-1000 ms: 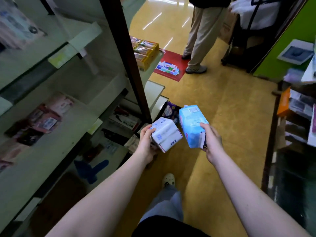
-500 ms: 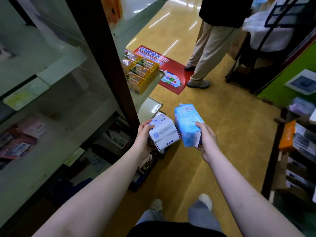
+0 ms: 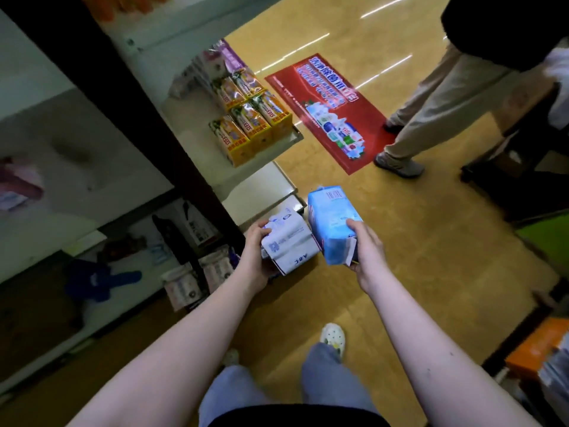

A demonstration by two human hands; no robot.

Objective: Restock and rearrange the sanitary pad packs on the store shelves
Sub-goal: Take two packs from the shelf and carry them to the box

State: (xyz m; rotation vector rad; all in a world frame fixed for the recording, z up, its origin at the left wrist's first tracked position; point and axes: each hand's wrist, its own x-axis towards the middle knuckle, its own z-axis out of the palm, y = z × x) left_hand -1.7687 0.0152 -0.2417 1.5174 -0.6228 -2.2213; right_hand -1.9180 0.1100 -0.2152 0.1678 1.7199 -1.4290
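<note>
- Head view, the step: it looks like carrying two packs to their shelf slot, with neither set down yet. To do it well, I would place one pack at a time, print facing the aisle, sliding it in from the front edge of the shelf so that its neighbours do not topple.
- Head view, the packs: the white pack [image 3: 288, 241] and the blue pack [image 3: 332, 223] are held side by side over the floor, just off the outer corner of the lower shelf [image 3: 271, 183]. They are touching or nearly so; I cannot tell which.
- Head view, left hand [image 3: 255, 254]: its fingers are wrapped round the near left end of the white pack, thumb on top, a firm clasp and not a pinch.
- Head view, right hand [image 3: 366, 254]: it is curled round the right side of the blue pack, which stands more upright, with the thumb across its face.
- Both packs look soft, so a light squeeze should be enough.
- Head view, surroundings: yellow boxes [image 3: 249, 124] line the front edge of a higher shelf, more packs [image 3: 191, 282] sit low in the unit, and another person [image 3: 431, 112] stands by the red floor sticker [image 3: 332, 109], so turn with care.
</note>
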